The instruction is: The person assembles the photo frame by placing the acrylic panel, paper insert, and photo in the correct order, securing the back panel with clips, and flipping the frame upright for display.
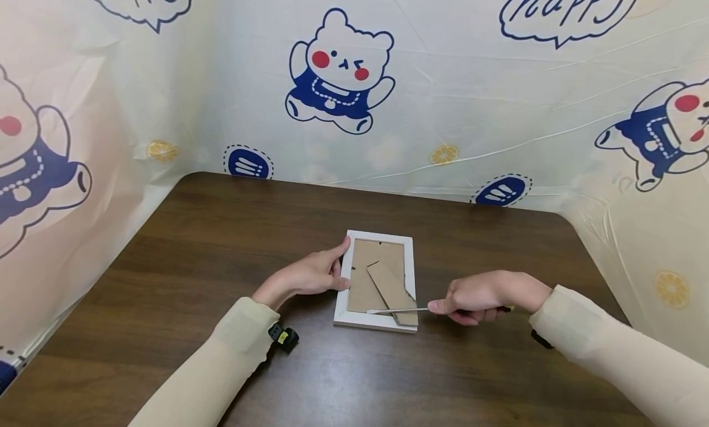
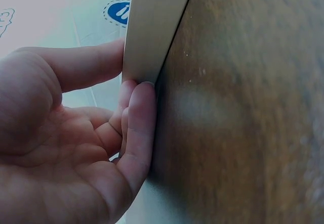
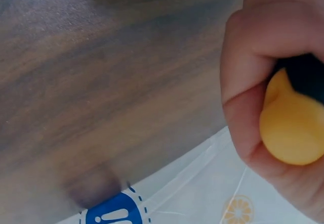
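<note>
A white picture frame (image 1: 408, 264) lies face down on the table, its brown backing board (image 1: 362, 251) showing. A cardboard stand leg (image 1: 389, 285) slants across the board's lower right. My left hand (image 1: 316, 273) grips the frame's left edge; in the left wrist view thumb and fingers meet the pale frame side (image 2: 154, 27). My right hand (image 1: 479, 296) is wrapped round the yellow and black handle (image 3: 291, 130) of what looks like a flat screwdriver (image 1: 410, 309). Its thin metal shaft crosses the stand leg, the tip being at the board's bottom edge.
The dark wooden table (image 1: 221, 230) has rounded far corners. A pale printed curtain (image 1: 443, 95) with bears and orange slices surrounds its back and sides. Black wrist straps (image 1: 284, 338) are worn over the cream sleeves (image 1: 205, 365).
</note>
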Demonstrator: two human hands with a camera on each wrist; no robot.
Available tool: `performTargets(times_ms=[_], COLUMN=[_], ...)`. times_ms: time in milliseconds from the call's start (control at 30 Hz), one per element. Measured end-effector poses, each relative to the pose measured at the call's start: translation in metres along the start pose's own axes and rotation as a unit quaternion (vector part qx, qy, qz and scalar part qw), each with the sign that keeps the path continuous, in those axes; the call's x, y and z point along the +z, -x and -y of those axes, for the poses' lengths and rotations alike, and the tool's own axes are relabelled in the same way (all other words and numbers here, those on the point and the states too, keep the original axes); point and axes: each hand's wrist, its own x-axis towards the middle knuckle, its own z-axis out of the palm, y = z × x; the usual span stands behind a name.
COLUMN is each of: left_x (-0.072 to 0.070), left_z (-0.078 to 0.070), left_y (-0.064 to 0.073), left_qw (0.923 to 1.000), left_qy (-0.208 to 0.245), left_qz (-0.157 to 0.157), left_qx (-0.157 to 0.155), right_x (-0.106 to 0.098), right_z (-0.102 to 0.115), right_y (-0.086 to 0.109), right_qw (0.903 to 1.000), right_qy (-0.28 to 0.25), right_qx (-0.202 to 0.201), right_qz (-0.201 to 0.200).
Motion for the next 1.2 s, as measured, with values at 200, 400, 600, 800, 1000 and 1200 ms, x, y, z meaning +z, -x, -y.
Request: performTargets(times_ms=[200,400,600,800,1000,1200], left_x=[-0.0003,-0.0002,0.0001,-0.0003,-0.0012,-0.0009], left_z=[-0.0012,-0.0014,-0.0014,-0.0009,-0.0016,-0.0008], left_y=[-0.0005,-0.0007,-0.0012,-0.0011,-0.0009,-0.0007], left_qw=[1.0000,0.9999,0.9999,0.9999,0.9999,0.9999], left_qy=[-0.006,-0.002,-0.001,-0.004,-0.002,0.003], left_qz=[0.002,0.001,0.001,0.001,0.002,0.008], left_qx=[-0.004,-0.014,-0.013,-0.013,-0.015,-0.009], right_x=[0.0006,0.0012,0.0034,0.0033,0.0033,0.0093], right_z=[-0.0029,-0.0027,-0.0034,-0.0025,-0.0030,-0.0035], right_y=[0.0004,0.0009,0.0029,0.0029,0.0023,0.0043], right_qw=[0.9998,0.9989,0.9970,0.9954,0.9946,0.9992], right_qy=[-0.009,-0.029,-0.057,-0.067,-0.075,-0.036], right_qx=[-0.002,0.012,0.025,0.038,0.040,-0.005], right_qz=[0.019,0.035,0.046,0.056,0.059,0.016])
